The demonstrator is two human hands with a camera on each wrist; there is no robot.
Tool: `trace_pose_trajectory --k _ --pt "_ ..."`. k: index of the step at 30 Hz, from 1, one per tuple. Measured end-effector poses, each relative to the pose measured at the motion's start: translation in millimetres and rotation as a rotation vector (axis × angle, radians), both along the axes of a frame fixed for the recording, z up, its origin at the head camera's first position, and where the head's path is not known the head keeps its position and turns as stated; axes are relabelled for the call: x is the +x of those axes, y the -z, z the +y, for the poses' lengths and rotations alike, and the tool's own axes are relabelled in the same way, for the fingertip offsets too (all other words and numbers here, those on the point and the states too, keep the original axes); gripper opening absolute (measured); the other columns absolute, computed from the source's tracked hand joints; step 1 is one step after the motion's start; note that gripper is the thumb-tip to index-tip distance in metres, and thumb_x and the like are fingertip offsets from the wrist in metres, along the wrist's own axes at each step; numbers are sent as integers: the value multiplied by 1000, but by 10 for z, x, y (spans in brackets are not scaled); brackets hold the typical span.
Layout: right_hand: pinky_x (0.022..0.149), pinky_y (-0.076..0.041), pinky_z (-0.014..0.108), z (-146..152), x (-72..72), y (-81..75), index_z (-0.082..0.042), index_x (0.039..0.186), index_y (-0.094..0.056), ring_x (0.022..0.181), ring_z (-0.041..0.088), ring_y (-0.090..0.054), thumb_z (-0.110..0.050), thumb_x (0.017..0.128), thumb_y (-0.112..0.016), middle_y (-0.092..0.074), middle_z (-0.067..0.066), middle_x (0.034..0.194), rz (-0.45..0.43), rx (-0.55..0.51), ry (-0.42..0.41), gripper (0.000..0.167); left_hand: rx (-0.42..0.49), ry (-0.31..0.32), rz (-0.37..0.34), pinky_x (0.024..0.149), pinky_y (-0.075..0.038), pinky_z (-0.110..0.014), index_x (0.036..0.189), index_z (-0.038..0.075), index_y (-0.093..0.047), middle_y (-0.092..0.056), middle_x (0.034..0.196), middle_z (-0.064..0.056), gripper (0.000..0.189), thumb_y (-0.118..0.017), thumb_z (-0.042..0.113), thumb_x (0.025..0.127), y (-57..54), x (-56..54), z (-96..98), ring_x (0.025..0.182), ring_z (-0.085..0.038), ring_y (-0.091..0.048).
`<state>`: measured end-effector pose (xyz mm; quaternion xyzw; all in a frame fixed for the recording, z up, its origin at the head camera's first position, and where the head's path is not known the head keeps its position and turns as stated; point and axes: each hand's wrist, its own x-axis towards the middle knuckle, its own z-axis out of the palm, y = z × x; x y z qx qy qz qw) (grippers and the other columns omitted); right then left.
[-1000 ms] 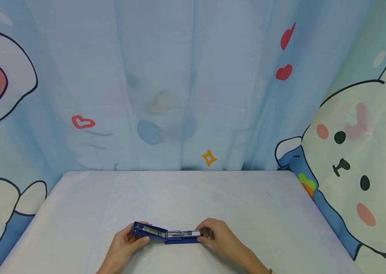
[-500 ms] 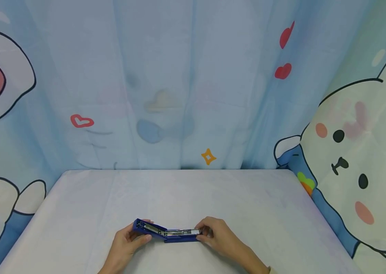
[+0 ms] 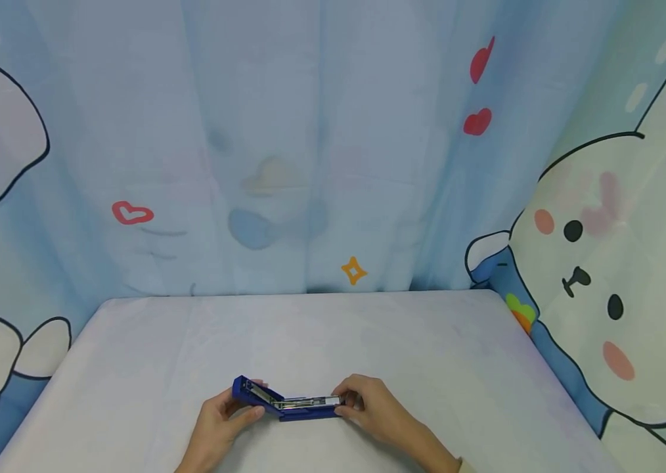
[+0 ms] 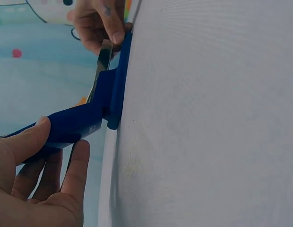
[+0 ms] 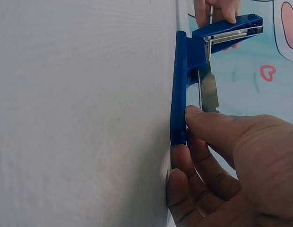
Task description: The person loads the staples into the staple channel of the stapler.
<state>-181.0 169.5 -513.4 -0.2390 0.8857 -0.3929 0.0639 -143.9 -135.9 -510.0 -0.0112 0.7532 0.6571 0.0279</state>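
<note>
A blue stapler (image 3: 309, 414) lies on the white table, its top cover swung back so the metal magazine shows. My left hand (image 3: 219, 420) pinches the raised cover between thumb and fingers; in the left wrist view the thumb (image 4: 30, 139) presses on one side of it. At the other end, my right hand (image 3: 376, 407) grips the tip of the base. The right wrist view shows the right thumb (image 5: 210, 124) on the base's upper side with fingertips at its end. Above the base stands the metal magazine (image 5: 209, 92), at a slight angle to it.
The white-covered table (image 3: 286, 341) reaches back to a light blue curtain (image 3: 286, 131) printed with hearts and a star. Curtains with white cartoon animals (image 3: 652, 263) hang along both sides.
The camera view has shifted slightly. Both hands keep their hold on the stapler, and its cover tilts up a little more than a second ago.
</note>
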Motion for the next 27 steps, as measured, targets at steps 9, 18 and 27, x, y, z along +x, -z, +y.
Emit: trace_pose_trajectory --k 9,18,27 --pt "64 -52 18 -12 3 -16 -11 107 -77 76 -2 -55 -12 92 -82 -70 -4 92 2 0 5 16 -19 22 14 103 -52 -16 125 11 -76 -78 128 -6 37 -84 18 89 -7 -2 39 113 -2 -71" --pt "65 -51 18 -19 4 -33 -11 108 -77 76 -2 -55 -13 92 -83 -71 -4 93 3 7 15 17 -98 45 41 108 -51 -22 122 14 -77 -80 122 -1 33 -84 21 90 -43 -18 63 111 -2 -71" --pt "65 -51 17 -10 3 -9 -11 108 -78 76 -4 -55 -14 91 -83 -72 -5 93 21 16 9 17 -113 31 52 107 -56 -31 118 11 -78 -79 122 -4 29 -84 16 90 -58 -22 118 114 -10 -71"
